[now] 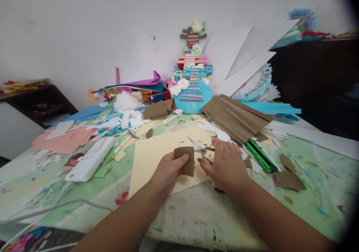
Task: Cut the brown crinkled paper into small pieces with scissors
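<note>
Two bare forearms reach in from the bottom edge over a paint-smeared pale green tabletop. The left hand pinches a small folded piece of brown corrugated paper between thumb and fingers, holding it upright just above a large cream sheet of card that lies flat on the table. Just beside it, the right hand is closed through the loops of a small pair of gold-handled scissors; the blades stand apart and point up and to the left, their tips just above the top edge of the brown piece. The risk, as I judge it, lies in how near the left thumb sits to the blades: a piece that small leaves little margin, and a slip or a twist of the springy paper could bring a blade against the fingers or send the cut off line. To the right lie a green-and-black utility knife and torn brown scraps; to the left, a white plastic bottle lying on its side. Farther back a long folded sheet of brown crepe paper rests over paper offcuts, and against the white wall stands a blue paper guitar decorated with flowers.
</note>
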`<move>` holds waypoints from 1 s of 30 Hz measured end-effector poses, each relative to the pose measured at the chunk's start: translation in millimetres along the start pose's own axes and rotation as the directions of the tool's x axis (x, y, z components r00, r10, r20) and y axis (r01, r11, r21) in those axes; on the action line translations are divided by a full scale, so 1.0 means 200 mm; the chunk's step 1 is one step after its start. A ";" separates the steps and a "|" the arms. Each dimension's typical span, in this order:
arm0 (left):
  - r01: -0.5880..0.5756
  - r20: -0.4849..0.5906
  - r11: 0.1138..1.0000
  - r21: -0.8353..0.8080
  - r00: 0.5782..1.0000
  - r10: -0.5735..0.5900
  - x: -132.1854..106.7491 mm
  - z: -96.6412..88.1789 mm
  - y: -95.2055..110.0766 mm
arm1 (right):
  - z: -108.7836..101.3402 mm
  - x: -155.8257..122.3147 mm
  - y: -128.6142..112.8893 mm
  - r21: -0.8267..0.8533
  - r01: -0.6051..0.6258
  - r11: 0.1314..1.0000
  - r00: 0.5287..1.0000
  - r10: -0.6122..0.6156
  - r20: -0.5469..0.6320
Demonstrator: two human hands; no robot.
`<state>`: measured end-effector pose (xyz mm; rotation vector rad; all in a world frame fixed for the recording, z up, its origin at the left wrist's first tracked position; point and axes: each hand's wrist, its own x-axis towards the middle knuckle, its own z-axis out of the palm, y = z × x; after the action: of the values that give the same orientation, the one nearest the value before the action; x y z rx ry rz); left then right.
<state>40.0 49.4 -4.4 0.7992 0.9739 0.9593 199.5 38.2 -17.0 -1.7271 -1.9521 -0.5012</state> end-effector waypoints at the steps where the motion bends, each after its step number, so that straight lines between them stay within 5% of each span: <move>1: 0.002 0.008 1.000 0.001 1.000 -0.002 0.00 0.00 0.00 | 0.00 0.00 0.00 0.006 -0.005 1.000 1.000 0.005 -0.005; 15: 0.103 0.160 0.993 0.052 0.981 -0.110 -0.02 -0.05 0.05 | -0.04 0.02 0.04 -0.040 0.035 0.999 0.996 -0.032 0.086; 22: -0.015 0.048 0.996 0.087 0.999 0.010 0.01 -0.06 0.03 | -0.04 0.00 0.00 -0.004 0.073 0.997 0.993 -0.072 0.093; 30: 0.034 0.040 0.996 0.084 0.998 -0.038 -0.02 -0.04 0.03 | -0.04 -0.01 0.00 0.003 0.036 0.999 0.999 -0.036 0.033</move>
<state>31.1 49.5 -1.1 0.8657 0.9939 0.8724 200.7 32.0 -12.3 -1.7111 -2.0095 -0.4858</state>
